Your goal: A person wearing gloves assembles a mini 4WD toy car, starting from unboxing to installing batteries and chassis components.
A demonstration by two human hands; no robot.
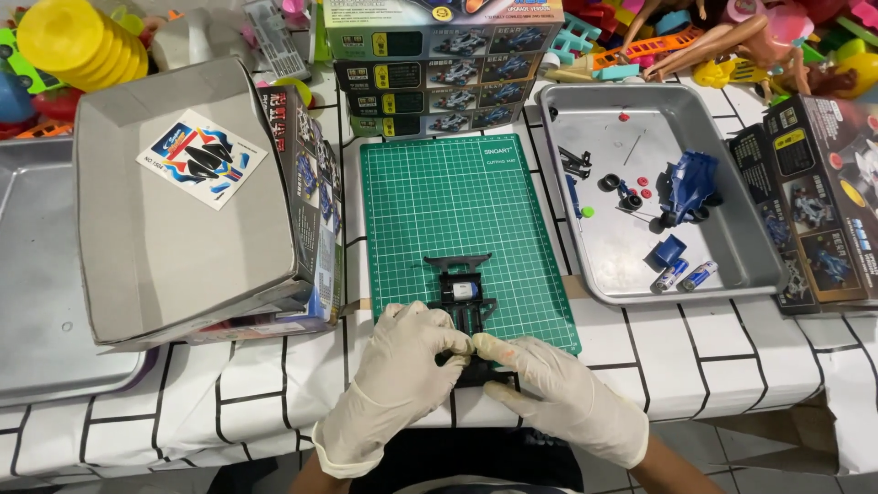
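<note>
At the mat's (462, 220) six o'clock edge lies a black chassis (462, 297), its long axis running twelve to six, a small motor (465, 290) seated near its middle. Both gloved hands grasp its near end: the left hand (402, 361) from eight o'clock, the right hand (553, 389) from four, equally close. Fingers hide that end, so what they pinch there is unclear. On the counter (695, 338) at two o'clock, a tray (640, 110) holds a blue car body (688, 186).
</note>
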